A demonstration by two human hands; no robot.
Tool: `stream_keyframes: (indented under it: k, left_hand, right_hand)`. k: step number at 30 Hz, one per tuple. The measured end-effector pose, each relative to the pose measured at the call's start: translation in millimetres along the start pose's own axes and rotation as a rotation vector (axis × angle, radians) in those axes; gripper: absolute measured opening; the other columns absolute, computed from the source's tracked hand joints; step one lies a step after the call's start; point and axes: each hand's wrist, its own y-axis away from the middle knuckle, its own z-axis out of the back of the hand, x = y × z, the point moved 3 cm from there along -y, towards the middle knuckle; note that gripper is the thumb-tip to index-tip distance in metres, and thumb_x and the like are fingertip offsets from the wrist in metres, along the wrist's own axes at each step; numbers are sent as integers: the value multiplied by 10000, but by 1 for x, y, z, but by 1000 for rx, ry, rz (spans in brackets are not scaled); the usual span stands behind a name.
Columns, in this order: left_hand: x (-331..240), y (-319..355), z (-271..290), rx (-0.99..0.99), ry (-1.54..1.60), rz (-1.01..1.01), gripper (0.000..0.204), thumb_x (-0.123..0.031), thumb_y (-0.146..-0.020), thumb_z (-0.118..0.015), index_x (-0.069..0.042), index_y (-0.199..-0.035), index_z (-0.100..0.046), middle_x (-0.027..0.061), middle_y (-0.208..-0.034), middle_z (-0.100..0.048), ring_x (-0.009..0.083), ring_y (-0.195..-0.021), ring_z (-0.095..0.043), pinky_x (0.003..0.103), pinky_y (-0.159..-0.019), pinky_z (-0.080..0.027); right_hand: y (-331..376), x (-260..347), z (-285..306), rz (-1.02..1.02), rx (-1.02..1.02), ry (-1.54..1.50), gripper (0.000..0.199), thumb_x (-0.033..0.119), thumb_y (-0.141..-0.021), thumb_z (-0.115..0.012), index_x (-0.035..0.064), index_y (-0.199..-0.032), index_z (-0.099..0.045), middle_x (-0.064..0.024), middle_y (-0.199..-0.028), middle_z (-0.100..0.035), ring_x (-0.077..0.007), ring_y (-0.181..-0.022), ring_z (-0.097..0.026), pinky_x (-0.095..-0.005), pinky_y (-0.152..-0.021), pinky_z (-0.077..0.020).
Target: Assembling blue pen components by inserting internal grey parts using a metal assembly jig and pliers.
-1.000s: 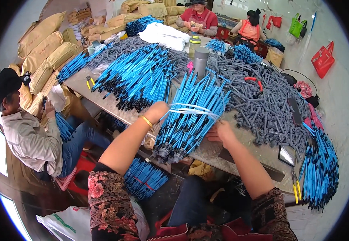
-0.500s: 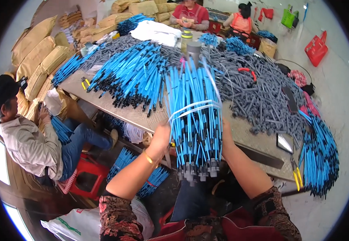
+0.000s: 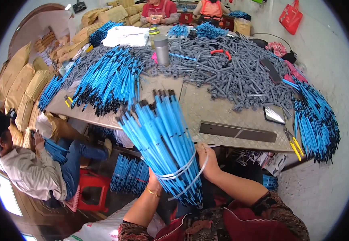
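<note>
- While both hands gripped it, the bundle [image 3: 162, 140] of blue rods stood tilted between them, black tips fanned up and to the left, low over the near table edge [image 3: 239, 145].
- Left hand [image 3: 155, 181] was closed round the bundle's lower left side, mostly hidden behind the rods; how tightly, I could not tell.
- Right hand [image 3: 208, 160] was closed on the white tie [image 3: 184, 173] and pressed against the bundle's right side, the tie looped loosely round the narrow waist.
- Risk, as I judged it: the tie looked slack, so rods could have slid out downward or splayed at the top if either grip eased.
- Risk: the loop sat low on the bundle, so the long upper part could have levered apart and tipped over the left hand.
- Risk: a dropped rod would likely have fallen to the floor below the hands, among the blue stacks [image 3: 129, 174] there.
- Containers, largest first: tan sacks [image 3: 29, 86] far left of the left hand, closed, contents unseen.
- Red bag [image 3: 291, 18] hung far beyond the right hand; contents unseen.
- White bag [image 3: 102, 229] lay below the left forearm; contents hidden.
- Grey cylinder [image 3: 162, 50] stood on the table well beyond the bundle; whether it held anything could not be told.
</note>
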Motion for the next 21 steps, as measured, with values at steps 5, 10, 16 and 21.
stream_keyframes:
  k: [5,10,16,21]
  left_hand:
    - [13,-4,-16,189,41,133,462,-346,-961,-378,-48,-1311,-425,161,-1283,-503,316,-1152,-507,449,-994,-418]
    - [25,-4,-49,430,182,255,478,-350,-957,-398,-55,-1333,-406,143,-1310,-486,310,-1177,-485,445,-1018,-389]
    - [35,-10,-17,375,166,266,471,-353,-949,-419,-68,-1324,-421,128,-1325,-475,290,-1194,-469,427,-1023,-379]
    - [12,39,-38,285,202,221,487,-383,-942,-423,-78,-1322,-429,111,-1342,-462,278,-1212,-454,415,-1034,-363]
  right_hand:
    - [14,-2,-9,-3,55,-153,316,257,-988,-405,17,-862,-568,-32,-750,-559,-106,-720,-491,-262,-668,-414]
    - [12,-20,0,-38,-33,-146,321,233,-982,-410,-11,-869,-586,-88,-755,-585,-155,-722,-524,-304,-673,-431]
    - [21,-14,5,-150,-24,15,306,242,-974,-426,-10,-905,-586,-111,-785,-603,-179,-737,-542,-312,-708,-442]
    - [32,1,-24,-50,62,-101,277,250,-958,-450,10,-929,-584,-143,-788,-605,-231,-751,-570,-323,-719,-447]
